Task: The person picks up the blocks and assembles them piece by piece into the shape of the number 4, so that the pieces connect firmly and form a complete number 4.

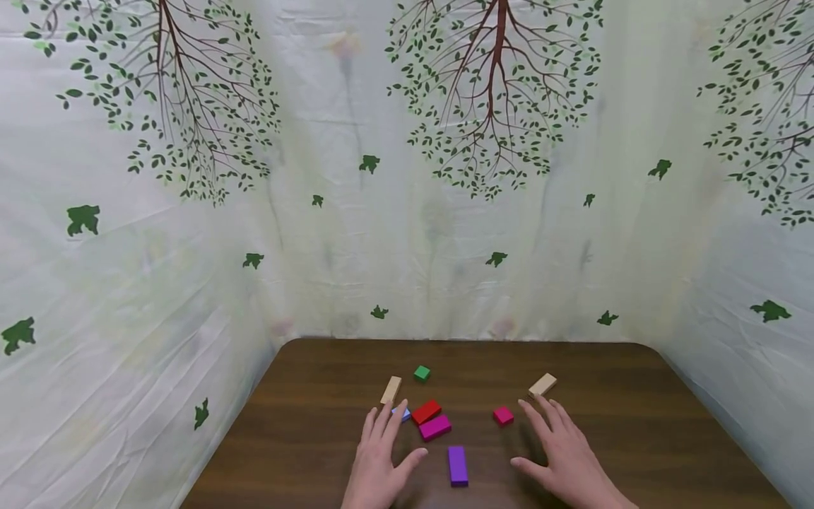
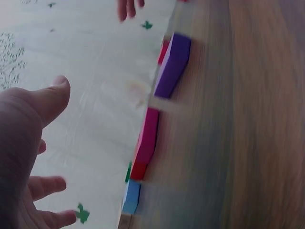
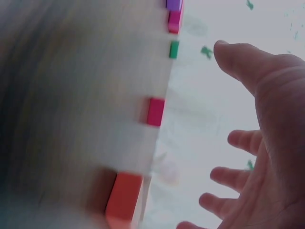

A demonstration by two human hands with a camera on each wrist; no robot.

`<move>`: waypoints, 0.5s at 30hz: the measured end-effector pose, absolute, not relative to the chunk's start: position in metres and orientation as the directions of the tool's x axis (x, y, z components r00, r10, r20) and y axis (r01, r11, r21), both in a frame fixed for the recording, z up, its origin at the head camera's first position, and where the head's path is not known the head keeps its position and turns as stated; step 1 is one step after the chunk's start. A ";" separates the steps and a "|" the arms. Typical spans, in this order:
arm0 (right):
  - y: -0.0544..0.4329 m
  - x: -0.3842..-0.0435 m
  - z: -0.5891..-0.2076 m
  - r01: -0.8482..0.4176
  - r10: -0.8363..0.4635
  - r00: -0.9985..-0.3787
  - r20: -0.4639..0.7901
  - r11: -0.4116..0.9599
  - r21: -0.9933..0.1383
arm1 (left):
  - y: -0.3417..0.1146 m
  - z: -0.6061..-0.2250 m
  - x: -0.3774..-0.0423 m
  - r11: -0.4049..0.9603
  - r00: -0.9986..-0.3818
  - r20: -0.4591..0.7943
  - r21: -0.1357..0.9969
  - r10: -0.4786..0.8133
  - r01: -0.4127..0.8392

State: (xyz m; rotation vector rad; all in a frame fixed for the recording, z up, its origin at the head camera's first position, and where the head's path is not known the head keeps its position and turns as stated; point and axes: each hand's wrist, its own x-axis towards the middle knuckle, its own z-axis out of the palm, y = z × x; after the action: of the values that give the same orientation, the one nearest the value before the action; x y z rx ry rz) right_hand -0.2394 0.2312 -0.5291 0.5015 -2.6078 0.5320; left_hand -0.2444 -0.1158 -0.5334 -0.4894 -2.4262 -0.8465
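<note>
My left hand (image 1: pixel 379 463) hovers over the table's near left part, fingers spread, holding nothing. Past its fingertips lie a light wooden block (image 1: pixel 391 390) and a partly covered blue block (image 1: pixel 405 416). To its right are a red block (image 1: pixel 427 411) and a magenta block (image 1: pixel 435 428), side by side. My right hand (image 1: pixel 567 459), also spread and holding nothing, is above the table near a crimson cube (image 1: pixel 503 416) and another wooden block (image 1: pixel 543 384). Between the hands lies a purple block (image 1: pixel 458 466). The right wrist view shows an orange-red block (image 3: pixel 125 198), hidden from the head view.
A small green block (image 1: pixel 422 373) lies farther back on the brown wooden table (image 1: pixel 318 438). Behind the table's far edge and along both sides hangs a pale cloth (image 1: pixel 439 283) printed with trees and leaves.
</note>
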 end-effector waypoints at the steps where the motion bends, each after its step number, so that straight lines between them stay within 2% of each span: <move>1: 0.228 -0.240 -0.528 -0.441 -0.272 -0.836 0.477 0.850 -0.287 | -0.114 -0.533 -0.244 0.726 -0.786 0.591 0.460 0.179 0.511; 6: 0.207 -0.241 -0.524 -0.530 -0.349 -0.796 0.495 0.797 -0.290 | -0.106 -0.534 -0.242 0.643 -0.759 0.588 0.473 0.279 0.603; 10: 0.194 -0.244 -0.524 -0.552 -0.399 -0.811 0.429 0.765 -0.331 | -0.098 -0.533 -0.242 0.591 -0.797 0.489 0.543 0.354 0.596; 15: 0.178 -0.246 -0.525 -0.565 -0.453 -0.819 0.353 0.745 -0.354 | -0.093 -0.531 -0.242 0.587 -0.849 0.337 0.615 0.407 0.526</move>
State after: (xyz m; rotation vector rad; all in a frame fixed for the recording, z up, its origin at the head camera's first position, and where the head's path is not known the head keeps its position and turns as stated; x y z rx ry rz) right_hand -0.2457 0.1785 -0.5252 0.8021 -2.7013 0.6648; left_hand -0.2425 -0.0925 -0.5309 -0.7867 -2.6533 -1.1081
